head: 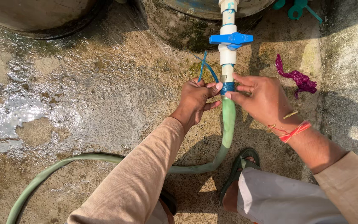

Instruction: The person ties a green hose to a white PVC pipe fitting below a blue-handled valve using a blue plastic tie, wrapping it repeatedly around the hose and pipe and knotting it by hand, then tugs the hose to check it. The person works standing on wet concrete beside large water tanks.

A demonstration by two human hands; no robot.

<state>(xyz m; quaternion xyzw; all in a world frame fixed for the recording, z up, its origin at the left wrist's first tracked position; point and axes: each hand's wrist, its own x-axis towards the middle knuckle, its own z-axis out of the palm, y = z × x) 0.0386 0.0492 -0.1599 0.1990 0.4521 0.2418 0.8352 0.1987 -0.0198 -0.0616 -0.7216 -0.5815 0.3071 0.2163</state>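
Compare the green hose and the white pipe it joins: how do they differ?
The green hose is flexible and curves across the wet ground; the white pipe is rigid and straight. The pipe carries a blue valve handle; the hose has none. Both meet at the blue strip wrap, which the left hand and right hand pinch.

No packages, labels, signs or screens appear, seemingly.

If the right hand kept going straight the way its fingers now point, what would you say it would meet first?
The right hand points left, and its fingertips are already at the blue strip wound where the green hose meets the white pipe. That joint comes first, with the left hand just beyond, though depth is hard to judge.
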